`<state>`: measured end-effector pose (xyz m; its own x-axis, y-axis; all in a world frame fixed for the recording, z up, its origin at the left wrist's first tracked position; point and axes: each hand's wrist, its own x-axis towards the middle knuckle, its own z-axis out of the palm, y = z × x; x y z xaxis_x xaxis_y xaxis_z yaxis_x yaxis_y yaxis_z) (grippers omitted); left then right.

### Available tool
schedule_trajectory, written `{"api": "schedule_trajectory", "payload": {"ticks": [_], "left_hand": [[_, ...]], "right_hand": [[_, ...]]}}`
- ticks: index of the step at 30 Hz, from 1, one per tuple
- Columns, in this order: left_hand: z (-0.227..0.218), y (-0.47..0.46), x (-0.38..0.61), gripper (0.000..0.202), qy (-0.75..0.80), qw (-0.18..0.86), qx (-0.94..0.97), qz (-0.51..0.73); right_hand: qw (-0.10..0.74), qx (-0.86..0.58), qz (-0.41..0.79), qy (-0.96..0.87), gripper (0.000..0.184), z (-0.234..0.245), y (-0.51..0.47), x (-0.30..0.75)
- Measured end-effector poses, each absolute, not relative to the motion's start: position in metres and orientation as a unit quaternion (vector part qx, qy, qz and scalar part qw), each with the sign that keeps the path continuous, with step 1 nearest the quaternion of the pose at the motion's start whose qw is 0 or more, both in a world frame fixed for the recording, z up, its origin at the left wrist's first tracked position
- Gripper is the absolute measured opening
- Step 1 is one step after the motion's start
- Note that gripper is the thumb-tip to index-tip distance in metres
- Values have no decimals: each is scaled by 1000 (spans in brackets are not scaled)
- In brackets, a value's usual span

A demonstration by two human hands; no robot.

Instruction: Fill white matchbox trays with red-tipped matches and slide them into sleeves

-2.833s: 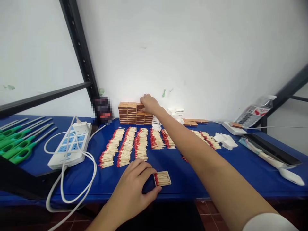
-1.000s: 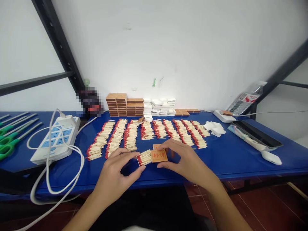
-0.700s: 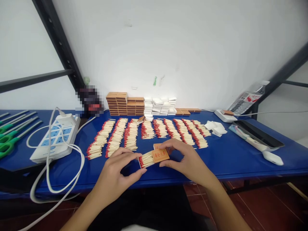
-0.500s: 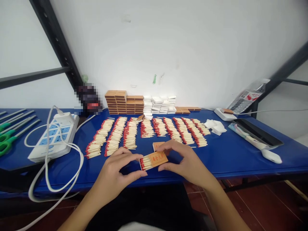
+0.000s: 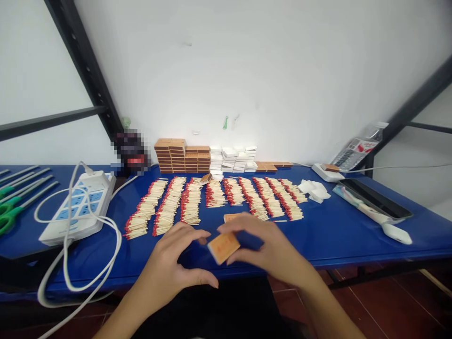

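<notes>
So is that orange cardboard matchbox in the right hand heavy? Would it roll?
The orange cardboard matchbox is likely light, since the right hand only pinches it. It probably won't roll, having a flat top. It seems fairly stiff: no bend shows.

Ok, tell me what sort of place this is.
Probably a small workroom or storeroom: rows of red-tipped wooden matches lie on a glossy blue tabletop, orange-brown cardboard matchboxes are stacked behind them, and a perforated black metal frame rises at the left.
</notes>
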<state>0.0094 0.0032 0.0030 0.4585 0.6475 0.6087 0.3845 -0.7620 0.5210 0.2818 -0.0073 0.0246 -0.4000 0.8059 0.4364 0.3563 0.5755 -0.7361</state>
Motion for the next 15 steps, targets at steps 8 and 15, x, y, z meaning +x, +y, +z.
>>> {"api": "schedule_trajectory", "payload": {"ticks": [8, 15], "left_hand": [[-1, 0, 10, 30, 330, 135, 838, 412], [1, 0, 12, 24, 342, 113, 837, 411]], "right_hand": [[384, -638, 80, -663, 50, 74, 133, 441], [266, -715, 90, -641, 40, 60, 217, 531]]}}
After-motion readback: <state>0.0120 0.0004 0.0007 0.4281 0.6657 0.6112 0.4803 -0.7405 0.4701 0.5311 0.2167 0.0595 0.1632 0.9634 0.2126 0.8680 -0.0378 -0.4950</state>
